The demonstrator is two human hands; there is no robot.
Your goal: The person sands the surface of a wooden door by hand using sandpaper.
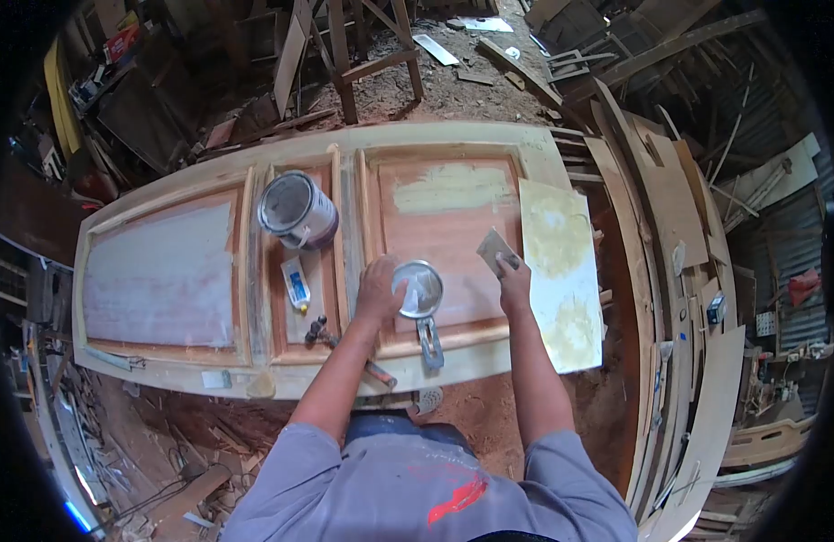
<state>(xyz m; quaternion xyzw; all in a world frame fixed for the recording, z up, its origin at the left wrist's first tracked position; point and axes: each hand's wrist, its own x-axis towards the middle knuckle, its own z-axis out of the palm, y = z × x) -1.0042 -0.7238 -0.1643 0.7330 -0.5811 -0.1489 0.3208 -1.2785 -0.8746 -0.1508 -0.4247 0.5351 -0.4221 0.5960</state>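
Note:
My left hand [378, 287] grips the near-left rim of a round metal pan [419, 289] with a flat handle; whitish material shows inside it. In my right hand [513, 278] is a flat, wide-bladed putty knife [495, 248], held above the right panel of a wooden door [453, 135]. The door lies flat, with pale filler [453, 188] smeared over its panels. Left of my left hand stands a paint can [299, 212] with a blue and white tube [296, 285] in front. A hammer [319, 331] lies partly hidden under my left forearm.
A stained board [561, 271] rests across the door's right end. Long planks [638, 244] are stacked to the right. A wooden trestle [344, 81] stands behind the door, amid scrap wood. A small whitish block [215, 379] sits on the front-left edge.

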